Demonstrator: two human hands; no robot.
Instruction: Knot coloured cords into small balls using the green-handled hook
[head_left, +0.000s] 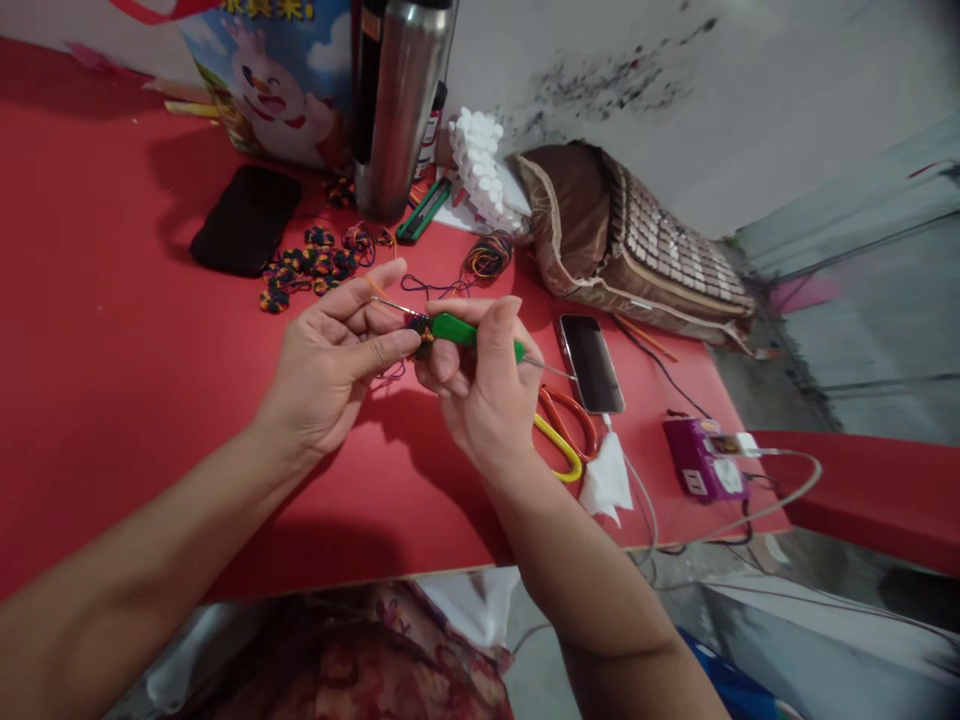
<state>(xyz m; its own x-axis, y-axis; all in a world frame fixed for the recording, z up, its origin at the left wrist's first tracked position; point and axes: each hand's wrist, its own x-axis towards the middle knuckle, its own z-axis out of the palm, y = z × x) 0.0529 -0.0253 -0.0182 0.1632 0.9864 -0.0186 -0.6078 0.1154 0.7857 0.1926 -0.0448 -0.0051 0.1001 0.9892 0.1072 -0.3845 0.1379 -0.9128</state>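
Observation:
Over the red table (187,420), my right hand (491,380) is closed around the green handle of a crochet hook (454,330), its thin metal tip pointing left. My left hand (337,350) pinches a small dark multicoloured knitted piece (422,335) between thumb and fingers, right at the hook's tip. An orange strand runs by the left index finger. Behind the hands lies a ball of multicoloured yarn (489,256), with loose strands trailing from it. Several small knitted pieces (307,265) in dark, orange and red lie beyond my left hand.
Further back stand a steel flask (405,110) and a printed bag (277,90), near a black phone (246,220) and green cutter (424,210). On the right are a cushion (637,235), another phone (591,363), red-yellow scissors (574,425), tissue (607,480) and a purple power socket (701,460) with cables.

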